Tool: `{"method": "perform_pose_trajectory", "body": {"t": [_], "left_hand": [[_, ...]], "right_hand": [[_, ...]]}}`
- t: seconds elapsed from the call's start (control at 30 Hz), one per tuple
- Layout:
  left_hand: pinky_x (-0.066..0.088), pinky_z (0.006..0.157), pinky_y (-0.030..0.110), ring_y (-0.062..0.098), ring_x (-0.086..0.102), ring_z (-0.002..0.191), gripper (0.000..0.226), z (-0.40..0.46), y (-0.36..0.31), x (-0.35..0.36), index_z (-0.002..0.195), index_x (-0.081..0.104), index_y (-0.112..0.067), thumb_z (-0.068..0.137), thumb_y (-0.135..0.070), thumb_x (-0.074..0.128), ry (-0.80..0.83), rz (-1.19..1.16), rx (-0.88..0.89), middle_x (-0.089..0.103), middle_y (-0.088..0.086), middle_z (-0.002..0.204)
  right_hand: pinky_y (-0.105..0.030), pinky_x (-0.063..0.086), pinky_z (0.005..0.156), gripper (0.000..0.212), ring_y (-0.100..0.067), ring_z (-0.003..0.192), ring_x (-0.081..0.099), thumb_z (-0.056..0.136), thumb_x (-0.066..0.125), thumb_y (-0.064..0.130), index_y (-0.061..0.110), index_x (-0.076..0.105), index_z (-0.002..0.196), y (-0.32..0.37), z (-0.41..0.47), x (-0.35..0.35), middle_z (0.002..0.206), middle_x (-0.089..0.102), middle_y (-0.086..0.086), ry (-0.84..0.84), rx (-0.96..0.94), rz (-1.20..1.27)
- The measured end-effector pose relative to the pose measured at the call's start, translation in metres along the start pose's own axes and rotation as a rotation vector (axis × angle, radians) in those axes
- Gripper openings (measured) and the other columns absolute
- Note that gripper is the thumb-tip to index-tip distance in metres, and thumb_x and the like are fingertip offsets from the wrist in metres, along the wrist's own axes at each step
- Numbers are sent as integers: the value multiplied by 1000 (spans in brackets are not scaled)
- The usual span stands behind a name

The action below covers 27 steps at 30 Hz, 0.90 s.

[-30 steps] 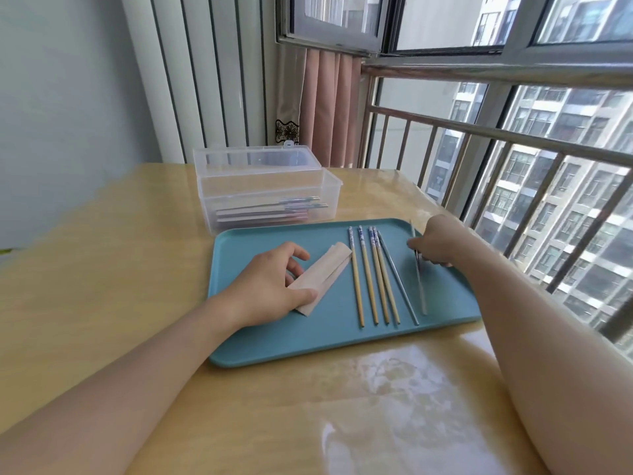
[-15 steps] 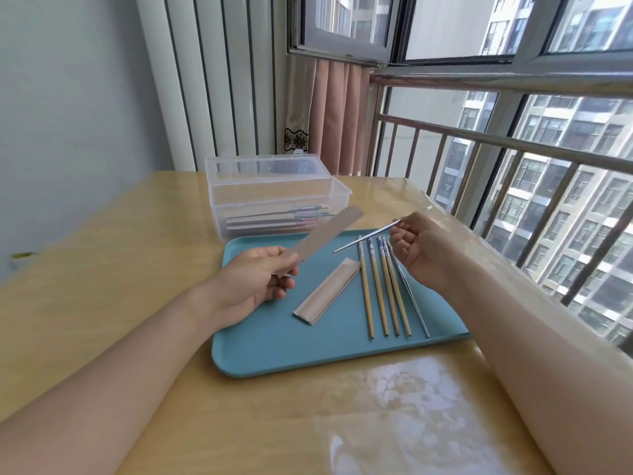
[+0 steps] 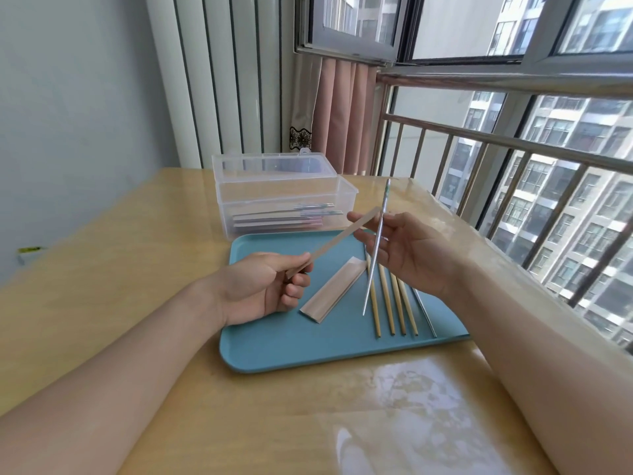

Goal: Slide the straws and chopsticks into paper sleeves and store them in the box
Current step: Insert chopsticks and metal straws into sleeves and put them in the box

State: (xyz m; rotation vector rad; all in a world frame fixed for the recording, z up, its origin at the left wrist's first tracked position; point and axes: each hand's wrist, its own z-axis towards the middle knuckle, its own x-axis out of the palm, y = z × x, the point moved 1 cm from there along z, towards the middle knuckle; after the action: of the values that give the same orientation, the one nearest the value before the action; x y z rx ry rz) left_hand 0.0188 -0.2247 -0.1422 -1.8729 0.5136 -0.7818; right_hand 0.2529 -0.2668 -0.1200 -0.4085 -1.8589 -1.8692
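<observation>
My left hand point(image 3: 263, 286) pinches one paper sleeve point(image 3: 346, 234) by its near end, holding it above the blue tray point(image 3: 274, 344) with its far end pointing up and right. My right hand point(image 3: 411, 255) grips a thin metal stick point(image 3: 375, 255), tilted nearly upright, just beside the sleeve's far end. A stack of paper sleeves point(image 3: 330, 293) lies on the tray. Several wooden chopsticks point(image 3: 394, 303) lie side by side to its right, with a metal straw point(image 3: 426, 313) beyond them. The clear plastic box point(image 3: 287, 204) behind the tray holds several sleeved pieces.
The box's clear lid point(image 3: 274, 166) stands open behind it. The wooden table point(image 3: 120, 252) extends left of the tray. A metal railing point(image 3: 513, 145) and window run along the right edge, and a pink curtain point(image 3: 346, 111) hangs in the far corner.
My left hand lifted one sleeve off the stack. My right hand picked the metal stick off the tray, raised it and swung it from near level to almost upright beside the sleeve's end.
</observation>
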Motion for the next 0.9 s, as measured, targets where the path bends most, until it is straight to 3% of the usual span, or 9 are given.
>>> {"method": "perform_pose_trajectory", "body": {"t": [0.13, 0.2, 0.33, 0.4, 0.5, 0.6, 0.7, 0.8, 0.9], "left_hand": [[35, 44, 17, 9, 37, 55, 20, 0, 4, 3, 94, 58, -9, 95, -28, 57, 26, 51, -6, 42, -1, 67], [33, 44, 16, 9, 34, 55, 19, 1, 5, 5, 98, 59, -7, 99, -25, 55, 25, 65, 9, 40, -2, 67], [33, 43, 15, 7, 34, 52, 13, 0, 2, 4, 97, 54, -7, 97, -20, 55, 66, -93, -52, 35, -2, 67], [36, 42, 15, 7, 38, 50, 14, -1, 1, 2, 94, 52, -8, 92, -21, 56, 111, -221, -107, 35, -1, 68], [37, 42, 15, 7, 39, 49, 15, -2, 0, 1, 90, 52, -9, 89, -23, 57, 140, -275, -153, 35, -2, 69], [37, 44, 16, 8, 40, 52, 30, -4, 0, 2, 94, 55, -9, 90, -38, 57, 152, -181, -164, 38, -1, 69], [45, 49, 21, 13, 48, 60, 59, -4, -2, 3, 108, 65, -5, 88, -60, 54, 122, 4, -88, 52, 3, 76], [49, 57, 23, 14, 54, 65, 51, -4, -1, 4, 112, 70, -4, 93, -49, 55, 59, 121, 18, 59, 2, 80], [44, 51, 21, 11, 47, 56, 37, -1, 3, 4, 124, 64, -2, 104, -28, 48, -12, 188, 81, 53, 1, 74]], "right_hand": [[-27, 61, 79, 22, -22, 90, 74, 86, 58, 13, 1, 73, 99, -3, 4, -4, 105, 73, -17, -42, -47, -10], [-27, 60, 76, 20, -20, 87, 73, 88, 60, 14, 3, 73, 99, -3, 5, -5, 103, 73, -15, -51, -59, -27], [-22, 48, 61, 22, -13, 76, 61, 92, 58, 18, 6, 66, 108, -4, 4, -1, 123, 69, -11, -28, -77, -67], [-20, 48, 59, 19, -13, 72, 57, 90, 57, 19, 8, 69, 100, -4, 4, 2, 122, 70, -10, -19, -87, -34], [-22, 59, 68, 20, -15, 77, 70, 88, 57, 16, 10, 75, 87, -5, 3, 5, 115, 73, -11, -12, -86, 6], [-24, 60, 76, 18, -19, 88, 74, 92, 56, 10, 5, 73, 87, -7, 5, 3, 104, 72, -15, -35, -86, 42], [-22, 61, 69, 19, -21, 85, 76, 98, 53, 6, 0, 70, 91, -8, 4, 3, 91, 73, -16, -126, -70, 22], [-23, 61, 70, 18, -22, 84, 76, 99, 53, 4, -4, 68, 96, -12, 2, 8, 90, 74, -19, -138, -23, -22], [-24, 61, 71, 15, -23, 80, 75, 97, 56, 4, -5, 68, 97, -14, 2, 14, 91, 73, -19, -174, 7, -75]]}}
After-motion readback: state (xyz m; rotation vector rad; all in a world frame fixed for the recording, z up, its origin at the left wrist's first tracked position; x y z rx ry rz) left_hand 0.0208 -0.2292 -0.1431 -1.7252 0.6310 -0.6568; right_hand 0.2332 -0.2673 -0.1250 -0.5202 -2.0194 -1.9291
